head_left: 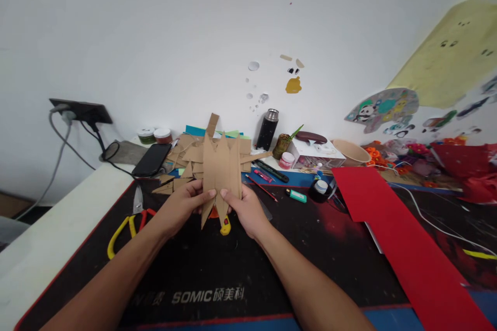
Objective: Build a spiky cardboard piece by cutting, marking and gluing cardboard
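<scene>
Left hand (pixel 182 208) and right hand (pixel 245 209) both pinch the spiked cardboard (pixel 221 168), lifted over the table (pixel 58 227) centre; its points look already cut. Offcuts (pixel 182 158) heaped at twelve o'clock, snips (pixel 130 222) at nine, red sheet (pixel 388 217) at three

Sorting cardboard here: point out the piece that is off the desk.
The tall spiky cardboard piece, held upright by the left hand and right hand; the other cardboard scraps lie piled on the desk behind it.

Two bare forearms reached forward from the lower edge and converged at centre; left hand (pixel 182 208) and right hand (pixel 247 210) sat side by side, thumbs nearly touching, fingers curled in pinching grips
</scene>
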